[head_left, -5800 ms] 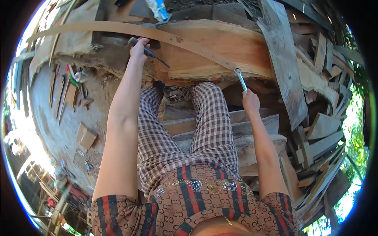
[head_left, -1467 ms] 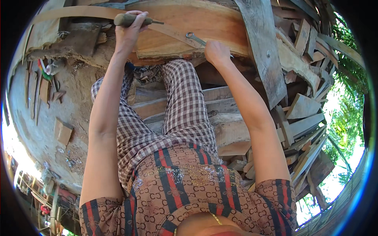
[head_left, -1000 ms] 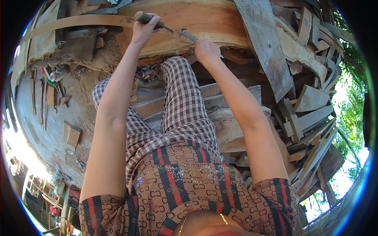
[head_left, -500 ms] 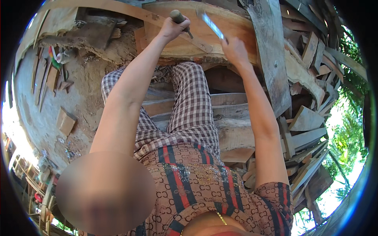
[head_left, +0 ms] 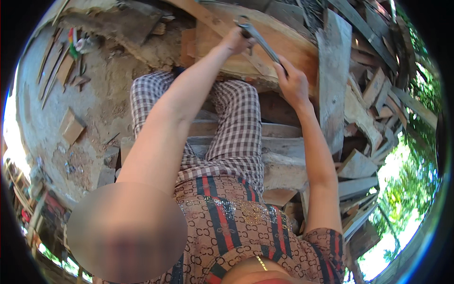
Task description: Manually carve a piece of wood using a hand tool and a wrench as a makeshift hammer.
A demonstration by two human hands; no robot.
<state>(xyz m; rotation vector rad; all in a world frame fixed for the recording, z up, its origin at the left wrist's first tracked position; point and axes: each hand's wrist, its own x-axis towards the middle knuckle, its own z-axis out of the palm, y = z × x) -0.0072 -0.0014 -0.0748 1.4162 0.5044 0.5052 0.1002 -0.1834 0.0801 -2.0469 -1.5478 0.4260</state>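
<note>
My left hand (head_left: 234,41) is closed around a chisel (head_left: 251,50), its short blade showing below my fingers above a broad wooden slab (head_left: 295,45). My right hand (head_left: 294,84) grips the dark handle of a metal hammer (head_left: 263,43). The hammer's head is over the top of the chisel, covering most of its handle; whether the two touch I cannot tell. A narrow wooden strip (head_left: 203,15) lies slantwise across the slab, passing beneath my left hand.
A grey weathered board (head_left: 335,80) stands right of the slab. Scrap wood (head_left: 357,165) is heaped at the right. At the left, a wood block (head_left: 72,126), thin sticks (head_left: 48,71) and a pale bundle (head_left: 86,45) lie on the dusty ground. Planks (head_left: 279,144) lie beside my legs.
The hammer has swung left and down, from raised apart to over the chisel's top. With the view shifted, both hands appear a little further right and lower.
</note>
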